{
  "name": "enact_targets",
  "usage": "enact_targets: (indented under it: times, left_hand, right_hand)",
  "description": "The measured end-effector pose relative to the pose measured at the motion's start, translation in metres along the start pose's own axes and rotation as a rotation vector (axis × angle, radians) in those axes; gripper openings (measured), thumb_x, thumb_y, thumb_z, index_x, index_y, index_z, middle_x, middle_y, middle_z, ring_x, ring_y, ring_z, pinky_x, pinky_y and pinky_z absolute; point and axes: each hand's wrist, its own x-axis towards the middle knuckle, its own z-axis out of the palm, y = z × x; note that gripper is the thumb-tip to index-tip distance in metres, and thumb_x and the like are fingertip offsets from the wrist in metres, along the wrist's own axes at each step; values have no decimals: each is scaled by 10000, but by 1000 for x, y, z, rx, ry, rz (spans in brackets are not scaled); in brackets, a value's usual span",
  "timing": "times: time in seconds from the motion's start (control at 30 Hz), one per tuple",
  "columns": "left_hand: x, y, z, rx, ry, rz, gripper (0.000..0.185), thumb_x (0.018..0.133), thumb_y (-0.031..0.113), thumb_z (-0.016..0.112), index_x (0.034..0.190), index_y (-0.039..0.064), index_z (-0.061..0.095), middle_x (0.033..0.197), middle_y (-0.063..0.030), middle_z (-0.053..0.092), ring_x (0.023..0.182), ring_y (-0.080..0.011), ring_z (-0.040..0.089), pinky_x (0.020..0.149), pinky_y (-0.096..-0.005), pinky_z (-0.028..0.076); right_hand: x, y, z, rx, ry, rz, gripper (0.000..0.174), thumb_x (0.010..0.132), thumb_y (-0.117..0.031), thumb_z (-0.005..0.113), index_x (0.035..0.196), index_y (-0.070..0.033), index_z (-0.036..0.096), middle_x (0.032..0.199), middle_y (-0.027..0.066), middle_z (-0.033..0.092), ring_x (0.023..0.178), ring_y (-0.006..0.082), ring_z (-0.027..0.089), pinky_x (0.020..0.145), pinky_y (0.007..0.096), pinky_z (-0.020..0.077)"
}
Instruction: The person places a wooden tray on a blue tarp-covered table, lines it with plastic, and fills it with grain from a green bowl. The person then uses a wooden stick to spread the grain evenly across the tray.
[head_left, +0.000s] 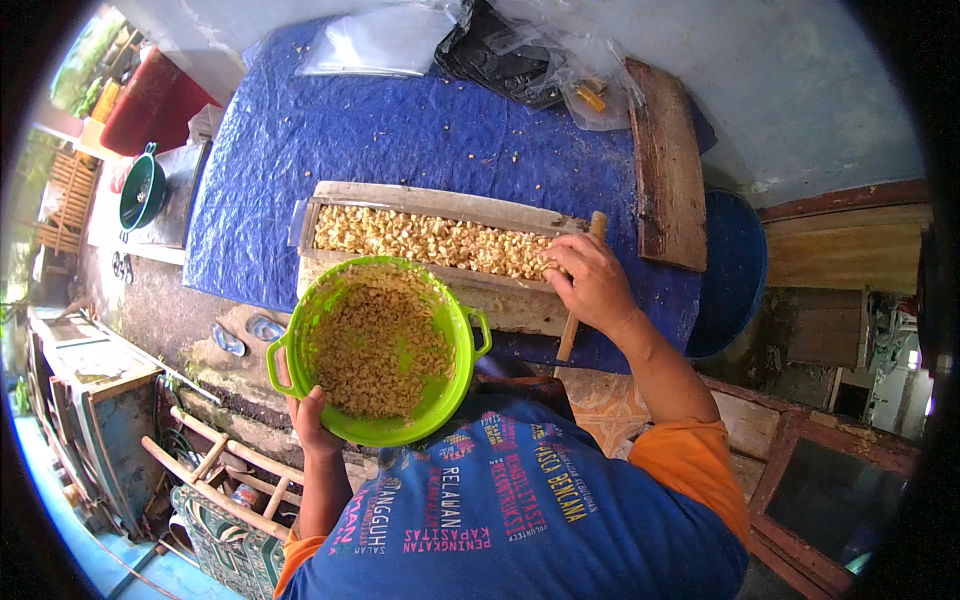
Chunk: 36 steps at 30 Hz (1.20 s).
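Note:
My left hand grips the rim and handle side of a bright green plastic basin. Pale, split soybean-like pieces cover much of its bottom, and some cling to its walls. The basin is held over the near-left part of a long wooden frame, hiding part of it. Similar pale beans fill the frame, which has clear plastic at its left end. At the frame's right end, my right hand rests its fingertips on the beans, thumb apart. A wooden stick passes beneath that hand, crosswise to the frame.
A blue tarpaulin covers the table, with scattered bean bits. Clear plastic sheets, a black plastic bag and a wooden plank lie on it. A blue tub stands right; a green strainer sits left.

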Motion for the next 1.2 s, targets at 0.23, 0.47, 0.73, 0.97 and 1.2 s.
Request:
enact_targets:
  times: [0.23, 0.47, 0.73, 0.97, 1.2]
  left_hand:
    - [2, -9, -10, 26, -35, 30, 819, 847, 257, 554, 1579, -16, 307, 1513, -176, 434, 1361, -299, 444, 1153, -423, 334]
    - [2, -4, -2, -17, -48, 6, 901, 812, 295, 592, 1606, 18, 270, 1467, -158, 482, 1315, -287, 489, 1131, -425, 374]
    - [3, -4, 1, -27, -22, -1, 875, 821, 282, 597, 1599, 28, 288, 1449, -157, 494, 1298, -280, 501, 1115, -416, 391]
    - [1, -10, -7, 5, 51, 4, 843, 846, 256, 574, 1608, 43, 284, 1443, -149, 500, 1287, -281, 515, 1094, -418, 415]
    - [1, -7, 0, -34, -11, -2, 881, 826, 256, 588, 1616, 48, 258, 1439, -157, 502, 1285, -290, 518, 1097, -433, 420]
  right_hand:
    - [-4, 6, -16, -80, 10, 58, 257, 778, -60, 732, 1033, -32, 703, 1083, 118, 663, 1036, 347, 620, 925, 466, 513]
    - [-8, 15, -22, 8, 33, 216, 249, 780, 29, 643, 1013, -17, 718, 1040, 143, 661, 1025, 362, 616, 937, 469, 509]
    - [-18, 12, -24, 17, -33, 230, 181, 840, 14, 624, 998, 1, 712, 1004, 151, 653, 995, 347, 644, 881, 423, 527]
    - [-19, 5, -23, 52, -42, 227, 182, 825, 14, 630, 982, -11, 720, 1013, 159, 652, 1026, 365, 639, 910, 448, 530]
    - [-18, 6, -21, 54, -37, 224, 273, 818, 57, 584, 1041, -11, 727, 1054, 166, 644, 1038, 367, 638, 922, 452, 528]
